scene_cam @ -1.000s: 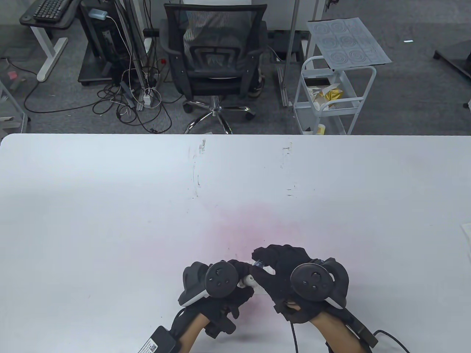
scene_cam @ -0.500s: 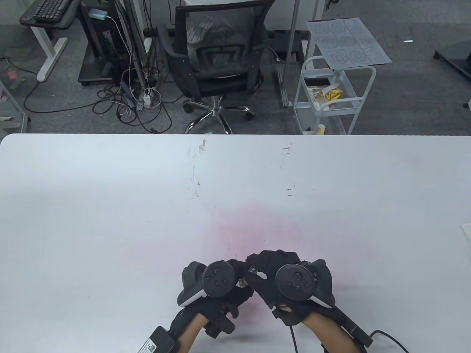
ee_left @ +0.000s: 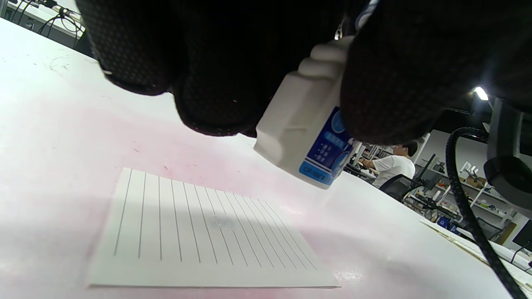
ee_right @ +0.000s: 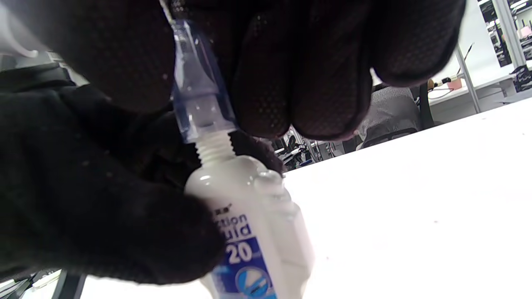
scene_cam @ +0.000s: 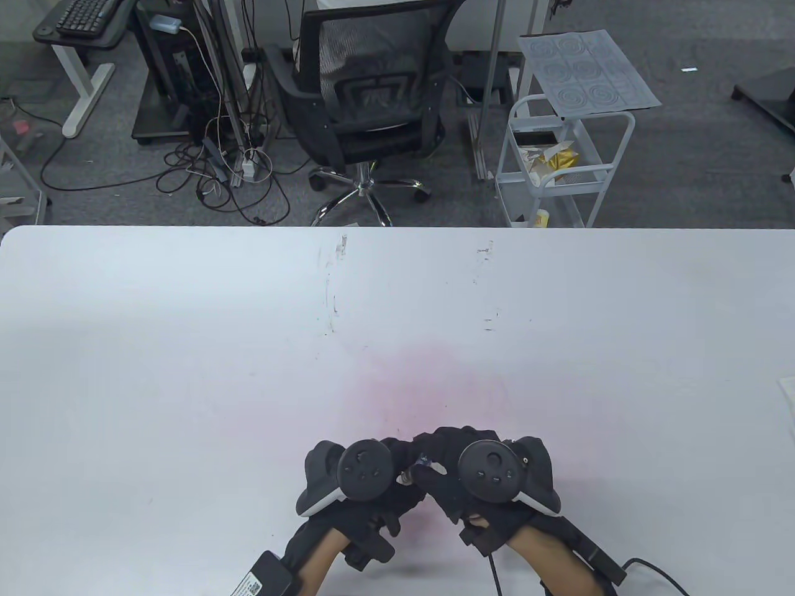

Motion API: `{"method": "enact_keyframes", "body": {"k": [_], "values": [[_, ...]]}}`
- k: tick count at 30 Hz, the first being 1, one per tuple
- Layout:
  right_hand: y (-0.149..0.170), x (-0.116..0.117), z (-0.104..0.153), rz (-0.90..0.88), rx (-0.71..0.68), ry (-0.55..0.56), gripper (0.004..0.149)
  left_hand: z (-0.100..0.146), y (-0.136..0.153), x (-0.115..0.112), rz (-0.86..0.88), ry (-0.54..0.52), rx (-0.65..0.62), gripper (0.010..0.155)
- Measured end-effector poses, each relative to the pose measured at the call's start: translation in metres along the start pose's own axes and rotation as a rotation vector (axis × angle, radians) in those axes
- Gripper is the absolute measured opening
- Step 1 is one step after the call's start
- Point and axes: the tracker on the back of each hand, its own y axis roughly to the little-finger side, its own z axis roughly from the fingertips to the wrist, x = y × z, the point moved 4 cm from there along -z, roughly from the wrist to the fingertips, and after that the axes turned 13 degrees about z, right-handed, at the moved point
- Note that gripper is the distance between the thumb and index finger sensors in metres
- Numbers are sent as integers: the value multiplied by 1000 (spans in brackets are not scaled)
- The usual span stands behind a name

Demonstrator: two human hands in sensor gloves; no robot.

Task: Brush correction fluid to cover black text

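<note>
My left hand [scene_cam: 372, 484] grips a white correction fluid bottle [ee_left: 307, 133] with a blue label, held tilted above the table; it also shows in the right wrist view [ee_right: 249, 224]. My right hand [scene_cam: 459, 465] pinches the bottle's clear blue cap [ee_right: 199, 99], which sits on the threaded neck. Below the bottle a small lined paper sheet [ee_left: 199, 228] lies flat on the table, with a pale round dab [ee_left: 222, 223] near its middle. No black text shows on it. In the table view the hands hide the bottle and the paper.
The white table [scene_cam: 248, 341] has a pink stain [scene_cam: 428, 385] just beyond the hands. A sheet edge [scene_cam: 787, 391] shows at the table's right edge. An office chair [scene_cam: 366, 105] and a white cart [scene_cam: 559, 167] stand beyond the far edge.
My right hand moved left to meet the left hand, closing over the bottle's top. The left hand barely moved. The chair behind the table turned.
</note>
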Motion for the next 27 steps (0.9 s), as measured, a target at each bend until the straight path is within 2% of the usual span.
{"method": "enact_keyframes", "body": {"k": [4, 11, 13, 15, 19, 27], "values": [[-1, 4, 0, 12, 4, -11, 50, 0, 0, 0, 2, -1, -3, 59], [-1, -1, 2, 153, 28, 72, 54, 0, 0, -1, -3, 5, 0, 59], [-1, -1, 2, 136, 18, 66, 60, 0, 1, 0, 0, 6, 5, 59], [-1, 0, 1, 38, -23, 16, 64, 1, 1, 0, -1, 6, 7, 59], [0, 3, -1, -101, -38, -66, 54, 1, 1, 0, -3, 6, 7, 59], [3, -1, 0, 53, 30, 38, 50, 0, -1, -4, -21, 23, -4, 59]]}}
